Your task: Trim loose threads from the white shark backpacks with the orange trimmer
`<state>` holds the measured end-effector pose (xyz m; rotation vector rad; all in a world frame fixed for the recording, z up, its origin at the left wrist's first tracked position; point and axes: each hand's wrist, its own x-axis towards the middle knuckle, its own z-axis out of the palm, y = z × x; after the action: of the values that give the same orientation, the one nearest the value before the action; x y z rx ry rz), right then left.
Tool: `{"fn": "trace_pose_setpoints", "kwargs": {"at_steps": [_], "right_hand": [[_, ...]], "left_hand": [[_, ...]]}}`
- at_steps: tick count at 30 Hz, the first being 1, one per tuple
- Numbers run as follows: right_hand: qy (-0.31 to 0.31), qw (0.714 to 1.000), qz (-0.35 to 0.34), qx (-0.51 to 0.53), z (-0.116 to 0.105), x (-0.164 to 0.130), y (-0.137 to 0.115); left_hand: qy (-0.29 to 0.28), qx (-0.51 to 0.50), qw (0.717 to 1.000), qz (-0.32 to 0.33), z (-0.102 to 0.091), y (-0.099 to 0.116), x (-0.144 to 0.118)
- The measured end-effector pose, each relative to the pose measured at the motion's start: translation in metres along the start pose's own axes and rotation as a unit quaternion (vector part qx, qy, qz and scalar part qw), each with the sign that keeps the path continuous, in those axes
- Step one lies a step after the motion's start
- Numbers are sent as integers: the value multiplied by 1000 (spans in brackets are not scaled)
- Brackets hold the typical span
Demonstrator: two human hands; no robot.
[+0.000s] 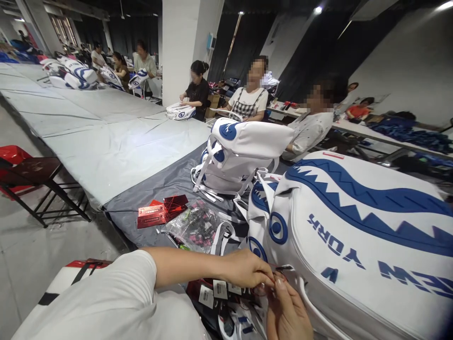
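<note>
My left hand (244, 268) reaches in from the left, its fingers pinched on a thin reddish cord (275, 276). From below, my right hand (288, 309) meets it, thumb and fingers closed on the same cord. Both sets of fingertips are close together beside the white backpack (357, 212), which has blue shark teeth, an eye and blue lettering. Just above the fingers, a small dark zipper pull (284, 267) shows at the bag's side. Dark hang tags with white barcode labels (220, 289) lie under my left wrist. The cord's ends are hidden by the fingers.
A clear plastic bag of small coloured pieces (198, 226) and red shiny cards (152, 215) lie on the grey-covered table (141, 193). More white backpacks (244, 151) stand beyond. Several people sit along the far side. A stool (35, 172) is at the left.
</note>
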<state>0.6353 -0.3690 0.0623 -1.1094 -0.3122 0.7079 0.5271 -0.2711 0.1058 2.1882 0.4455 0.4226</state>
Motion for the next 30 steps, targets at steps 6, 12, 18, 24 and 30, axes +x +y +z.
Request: {"fn": "trace_pose_setpoints", "kwargs": {"at_steps": [6, 12, 18, 24, 30], "right_hand": [[16, 1000, -20, -1, 3, -3, 6], [31, 999, -36, -3, -3, 2, 12], [32, 998, -47, -10, -3, 4, 13], [25, 998, -66, -5, 5, -1, 14], [33, 995, -91, -13, 5, -2, 21]], "left_hand": [[81, 93, 992, -20, 7, 5, -5], [98, 96, 990, -10, 7, 6, -7], [81, 104, 991, 8, 12, 2, -5], [132, 119, 984, -4, 13, -1, -6], [90, 94, 991, 23, 13, -5, -9]]}}
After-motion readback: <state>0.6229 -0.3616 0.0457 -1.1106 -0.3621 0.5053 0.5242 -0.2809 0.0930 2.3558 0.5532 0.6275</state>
